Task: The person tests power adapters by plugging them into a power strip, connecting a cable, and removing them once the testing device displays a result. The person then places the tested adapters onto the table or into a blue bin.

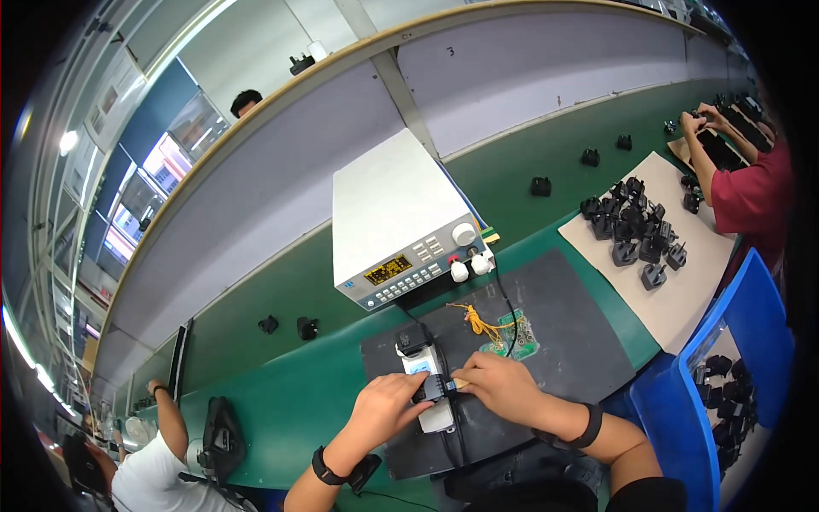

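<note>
My left hand (386, 408) is closed on a black plug adapter (433, 388) that sits on a white socket strip (438, 417). From the right, my right hand (499, 388) pinches a small connector (457, 385) with a pale and blue end against the adapter's side. Whether it is fully seated cannot be made out. Another black block (413, 341) is at the strip's far end. The strip lies on a dark grey mat (563, 316), with black cables beside it. A green circuit board (522, 335) and a bundle of yellow wire (482, 322) lie beyond my right hand.
A white bench instrument (397, 213) stands behind the mat. Black plug adapters (636, 222) are heaped on cardboard (682, 307) at right, near a blue bin (695, 410) holding more. Co-workers sit at both sides: a red sleeve (751, 192) right, a white shirt (158, 478) left.
</note>
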A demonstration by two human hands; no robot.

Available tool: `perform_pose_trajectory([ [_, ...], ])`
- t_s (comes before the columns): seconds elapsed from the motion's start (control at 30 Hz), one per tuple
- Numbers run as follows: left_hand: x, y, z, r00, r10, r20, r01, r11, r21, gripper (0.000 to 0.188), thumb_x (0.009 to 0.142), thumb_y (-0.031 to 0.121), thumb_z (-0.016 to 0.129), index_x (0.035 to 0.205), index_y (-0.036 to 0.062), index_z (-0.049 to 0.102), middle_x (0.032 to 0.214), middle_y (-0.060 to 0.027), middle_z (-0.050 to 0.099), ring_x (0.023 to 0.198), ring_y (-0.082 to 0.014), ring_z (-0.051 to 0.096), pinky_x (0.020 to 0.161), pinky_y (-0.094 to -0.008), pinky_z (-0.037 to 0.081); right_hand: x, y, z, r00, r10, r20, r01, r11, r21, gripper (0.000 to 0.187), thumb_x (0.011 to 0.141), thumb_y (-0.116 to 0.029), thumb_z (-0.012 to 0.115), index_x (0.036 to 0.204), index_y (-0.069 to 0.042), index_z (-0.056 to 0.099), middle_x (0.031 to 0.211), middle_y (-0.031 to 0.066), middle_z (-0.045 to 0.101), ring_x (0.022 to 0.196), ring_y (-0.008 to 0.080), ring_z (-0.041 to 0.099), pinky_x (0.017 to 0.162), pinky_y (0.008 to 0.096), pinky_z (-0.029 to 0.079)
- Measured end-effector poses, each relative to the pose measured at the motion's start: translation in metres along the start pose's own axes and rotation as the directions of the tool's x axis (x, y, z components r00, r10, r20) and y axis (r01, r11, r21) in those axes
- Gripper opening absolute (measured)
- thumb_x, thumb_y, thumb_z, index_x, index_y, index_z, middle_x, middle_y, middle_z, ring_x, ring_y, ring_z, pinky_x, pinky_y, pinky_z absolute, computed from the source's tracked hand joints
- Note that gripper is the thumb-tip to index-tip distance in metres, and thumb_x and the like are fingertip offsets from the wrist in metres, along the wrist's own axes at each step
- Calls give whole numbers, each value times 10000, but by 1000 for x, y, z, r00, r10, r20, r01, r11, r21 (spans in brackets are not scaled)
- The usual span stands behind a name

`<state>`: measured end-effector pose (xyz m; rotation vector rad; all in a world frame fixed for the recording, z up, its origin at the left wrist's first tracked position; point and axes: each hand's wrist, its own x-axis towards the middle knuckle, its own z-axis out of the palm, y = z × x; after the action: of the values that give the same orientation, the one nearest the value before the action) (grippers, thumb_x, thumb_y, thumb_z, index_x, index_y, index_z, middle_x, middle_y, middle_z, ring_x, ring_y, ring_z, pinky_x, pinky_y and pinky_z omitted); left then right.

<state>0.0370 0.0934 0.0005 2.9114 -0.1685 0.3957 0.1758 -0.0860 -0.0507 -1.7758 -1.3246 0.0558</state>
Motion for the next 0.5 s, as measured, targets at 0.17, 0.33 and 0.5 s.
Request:
perform_pose_trajectory([
  [0.17,-2,-1,1,1000,-4,0,4,1000,-13,431,765,254,730,1118,45,599,884,-82,656,855,-252,632,723,-350,496,2,0,-1,994,79,78,-83,995,63,215,777,-130,687,991,-101,687,878,39,598,798,231,611,681,335,486],
  [0.33,-2,-2,0,1000,6,-8,-6,1000,-16,432,763,245,731,1122,43,599,884,-82,655,845,-248,629,712,-344,495,5,2,1,997,18,76,-20,999,25,210,785,-122,679,992,-93,682,881,47,592,799,241,606,681,340,485],
  [0.5,-2,-3,2,1000,3,8,-3,1000,-29,442,761,248,731,1127,38,596,891,-89,653,833,-252,626,710,-346,496,15,6,-9,977,-88,194,89,996,2,219,795,-107,669,1009,-61,670,907,79,586,828,264,603,700,352,485],
])
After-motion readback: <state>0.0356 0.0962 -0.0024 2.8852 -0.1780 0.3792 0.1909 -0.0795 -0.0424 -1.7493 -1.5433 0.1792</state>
